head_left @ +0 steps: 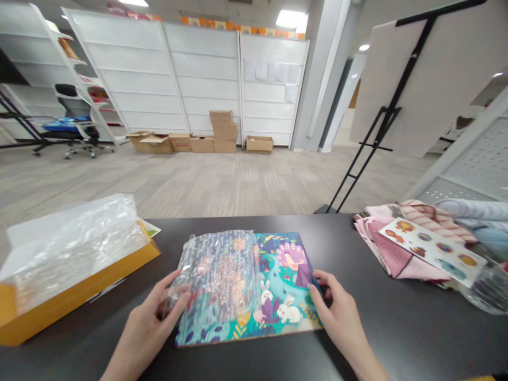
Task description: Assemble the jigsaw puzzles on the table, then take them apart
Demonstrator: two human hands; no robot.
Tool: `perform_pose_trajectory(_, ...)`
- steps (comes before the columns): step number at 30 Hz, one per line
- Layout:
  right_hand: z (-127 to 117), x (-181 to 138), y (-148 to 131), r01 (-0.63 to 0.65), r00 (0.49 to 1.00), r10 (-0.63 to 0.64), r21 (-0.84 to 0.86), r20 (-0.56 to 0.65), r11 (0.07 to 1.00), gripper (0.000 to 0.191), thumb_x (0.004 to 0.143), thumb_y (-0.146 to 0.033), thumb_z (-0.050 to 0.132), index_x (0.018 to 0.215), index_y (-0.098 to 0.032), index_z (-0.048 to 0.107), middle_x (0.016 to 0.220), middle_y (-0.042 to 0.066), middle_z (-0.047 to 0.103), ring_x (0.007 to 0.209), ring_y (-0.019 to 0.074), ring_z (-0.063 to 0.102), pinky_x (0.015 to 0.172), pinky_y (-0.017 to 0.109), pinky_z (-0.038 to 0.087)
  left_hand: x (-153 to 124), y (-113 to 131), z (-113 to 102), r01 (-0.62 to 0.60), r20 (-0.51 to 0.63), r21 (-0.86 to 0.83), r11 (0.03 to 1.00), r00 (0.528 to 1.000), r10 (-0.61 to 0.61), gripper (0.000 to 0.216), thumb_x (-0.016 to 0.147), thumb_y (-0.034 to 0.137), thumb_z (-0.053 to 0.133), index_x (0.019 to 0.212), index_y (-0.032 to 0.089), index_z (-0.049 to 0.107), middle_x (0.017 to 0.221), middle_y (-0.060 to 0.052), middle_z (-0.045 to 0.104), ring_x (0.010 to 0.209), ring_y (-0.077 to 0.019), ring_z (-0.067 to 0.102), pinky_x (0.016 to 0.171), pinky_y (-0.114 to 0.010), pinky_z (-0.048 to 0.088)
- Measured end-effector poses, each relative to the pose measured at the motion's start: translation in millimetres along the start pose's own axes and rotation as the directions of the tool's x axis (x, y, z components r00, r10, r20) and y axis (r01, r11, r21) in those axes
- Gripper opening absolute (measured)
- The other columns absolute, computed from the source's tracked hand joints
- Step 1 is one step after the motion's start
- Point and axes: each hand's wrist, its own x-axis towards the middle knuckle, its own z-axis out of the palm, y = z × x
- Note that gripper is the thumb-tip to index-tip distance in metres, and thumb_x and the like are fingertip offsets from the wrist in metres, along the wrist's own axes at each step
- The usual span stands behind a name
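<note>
A flat, colourful picture board [288, 288] with rabbits, a peacock and a blue elephant-like animal lies on the black table in front of me. Clear bubble wrap [222, 275] covers most of its left half. At the left edge, my left hand [162, 307] pinches the wrap between thumb and fingers; whether it also grips the board beneath, I cannot tell. My right hand [335, 301] holds the board's bare right edge, thumb on top and some fingertips hidden.
An orange-yellow box [83, 301] stuffed with bubble wrap stands at the left. To the right lie pink folded cloths [381, 243], a sticker sheet [432, 248] and clear plastic packaging [490, 288]. Past the black table [254, 365] are a board stand [361, 159] and cardboard boxes [224, 132].
</note>
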Motion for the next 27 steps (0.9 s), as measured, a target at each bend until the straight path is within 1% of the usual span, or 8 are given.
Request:
perform_pose_trajectory(3,0.1,5.2,-3.4,0.005,1.0,-0.005,0.012,0.011,1.0,0.036,0.085,-0.047,0.055,0.105,-0.022,0.07,0.089,0.011,0.074,0.076,0.0249,0.068,0.07,0.034,0.053,2.2,6.5,2.4,-0.034,-0.022,0.079,0.996,0.999,0.036,0.066,0.077,0.067,0.062,0.129,0.026,0.06,0.095,-0.002,0.082,0.073,-0.0247,0.074,0.074,-0.031,0.058)
perform_pose_trajectory(4,0.9,7.0,-4.2,0.008,1.0,-0.008,0.019,0.018,1.0,0.036,0.084,-0.047,0.055,0.105,-0.021,0.069,0.089,0.011,0.075,0.077,0.0252,0.068,0.072,0.034,0.052,3.3,9.0,3.4,-0.045,-0.03,0.096,0.994,0.998,0.048,0.065,0.078,0.067,0.06,0.129,0.026,0.06,0.096,-0.002,0.082,0.08,-0.026,0.075,0.076,-0.032,0.057)
perform_pose_trajectory(5,2.0,8.6,-4.7,0.009,1.0,-0.01,0.029,0.017,1.0,0.035,0.083,-0.047,0.055,0.103,-0.021,0.069,0.09,0.011,0.075,0.077,0.0254,0.068,0.072,0.035,0.052,4.6,11.3,4.5,-0.056,-0.036,0.115,0.992,0.998,0.06,0.064,0.08,0.066,0.059,0.13,0.026,0.06,0.097,-0.002,0.081,0.082,-0.0261,0.075,0.076,-0.031,0.056)
perform_pose_trajectory(8,6.6,13.7,-4.6,0.021,1.0,-0.02,0.062,-0.022,0.998,0.034,0.082,-0.047,0.054,0.098,-0.021,0.069,0.09,0.011,0.076,0.081,0.0264,0.069,0.076,0.036,0.052,9.8,16.6,7.2,-0.101,-0.038,0.177,0.979,0.993,0.11,0.061,0.083,0.062,0.055,0.13,0.023,0.06,0.085,-0.002,0.079,0.07,-0.0238,0.072,0.07,-0.03,0.052)
perform_pose_trajectory(10,9.4,17.2,-3.6,0.027,0.999,-0.024,0.082,-0.038,0.996,0.032,0.081,-0.047,0.055,0.095,-0.021,0.067,0.091,0.011,0.076,0.083,0.0265,0.07,0.078,0.037,0.052,13.6,19.3,8.1,-0.122,-0.058,0.182,0.976,0.989,0.134,0.061,0.082,0.06,0.055,0.129,0.021,0.061,0.079,-0.001,0.077,0.07,-0.0237,0.071,0.07,-0.03,0.051)
perform_pose_trajectory(18,10.5,26.4,-3.2,0.025,0.997,-0.016,0.118,-0.072,0.993,0.029,0.077,-0.047,0.058,0.088,-0.021,0.065,0.089,0.01,0.077,0.077,0.0244,0.071,0.078,0.037,0.054,18.5,26.3,6.8,-0.134,-0.049,0.106,0.985,0.989,0.14,0.063,0.078,0.061,0.055,0.125,0.019,0.061,0.078,-0.002,0.078,0.073,-0.0249,0.071,0.072,-0.031,0.051)
perform_pose_trajectory(21,10.5,26.8,-4.9,0.021,0.996,-0.01,0.124,-0.093,0.992,0.024,0.077,-0.043,0.057,0.085,-0.022,0.064,0.088,0.01,0.078,0.077,0.0239,0.072,0.077,0.036,0.055,19.7,23.4,7.3,-0.14,-0.039,0.116,0.983,0.989,0.145,0.064,0.08,0.062,0.053,0.128,0.019,0.06,0.08,-0.002,0.078,0.076,-0.0256,0.072,0.072,-0.031,0.05)
perform_pose_trajectory(27,11.7,29.1,-6.9,0.01,0.991,0.01,0.156,-0.13,0.988,0.019,0.077,-0.037,0.055,0.082,-0.022,0.065,0.082,0.008,0.078,0.074,0.0229,0.074,0.074,0.035,0.057,25.6,15.4,11.6,-0.112,-0.013,0.166,0.98,0.993,0.116,0.063,0.083,0.061,0.052,0.13,0.02,0.059,0.09,-0.007,0.079,0.082,-0.0288,0.075,0.07,-0.031,0.05)
